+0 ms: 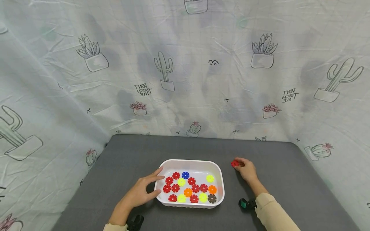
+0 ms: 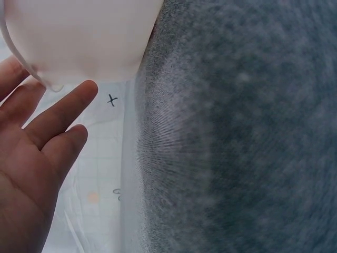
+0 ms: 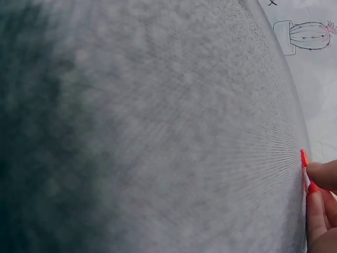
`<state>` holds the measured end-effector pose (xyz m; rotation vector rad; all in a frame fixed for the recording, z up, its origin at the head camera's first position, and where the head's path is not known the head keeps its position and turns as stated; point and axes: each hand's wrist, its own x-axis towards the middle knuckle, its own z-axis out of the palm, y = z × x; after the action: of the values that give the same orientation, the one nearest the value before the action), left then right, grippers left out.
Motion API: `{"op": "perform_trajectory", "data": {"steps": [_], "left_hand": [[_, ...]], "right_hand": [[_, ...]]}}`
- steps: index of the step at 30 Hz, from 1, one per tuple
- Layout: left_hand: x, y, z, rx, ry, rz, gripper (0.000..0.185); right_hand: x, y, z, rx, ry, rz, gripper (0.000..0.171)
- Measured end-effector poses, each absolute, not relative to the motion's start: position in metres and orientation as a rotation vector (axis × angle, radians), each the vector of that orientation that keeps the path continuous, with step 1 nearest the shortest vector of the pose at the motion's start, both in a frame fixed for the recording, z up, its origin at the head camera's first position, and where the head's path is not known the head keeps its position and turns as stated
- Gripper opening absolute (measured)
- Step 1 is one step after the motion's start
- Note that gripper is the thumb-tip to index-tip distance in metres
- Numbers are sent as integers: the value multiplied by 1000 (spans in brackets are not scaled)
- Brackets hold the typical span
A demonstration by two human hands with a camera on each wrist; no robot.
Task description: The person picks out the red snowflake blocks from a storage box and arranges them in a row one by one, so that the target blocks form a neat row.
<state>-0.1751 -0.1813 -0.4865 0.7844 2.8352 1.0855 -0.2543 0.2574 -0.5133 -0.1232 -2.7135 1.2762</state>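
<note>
A white plastic tray (image 1: 189,205) stands on the grey table, with flat notched discs in red, yellow, orange, blue and brown lying in it. At its left end my left hand (image 1: 141,191) rests with fingers spread against the rim; in the left wrist view the fingers of this hand (image 2: 31,142) lie along the tray's outer wall (image 2: 79,42). Right of the tray, my right hand (image 1: 246,170) pinches a red notched disc (image 1: 234,163) between thumb and fingers. The right wrist view shows this red disc (image 3: 304,158) at its edge, with only the fingertips visible.
The grey table (image 1: 162,146) extends around the tray. A white curtain (image 1: 199,80) printed with cacti hangs behind it and at both sides. Inside the tray, a blue disc (image 1: 185,175) lies near the back and a brown one (image 1: 212,198) at the front right.
</note>
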Motion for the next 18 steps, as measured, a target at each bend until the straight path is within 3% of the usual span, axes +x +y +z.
{"op": "perform_trajectory", "data": {"steps": [18], "left_hand": [[-176, -181, -488, 826, 2849, 1100, 43]], "right_hand": [[-226, 214, -473, 75, -2482, 1597, 45]]}}
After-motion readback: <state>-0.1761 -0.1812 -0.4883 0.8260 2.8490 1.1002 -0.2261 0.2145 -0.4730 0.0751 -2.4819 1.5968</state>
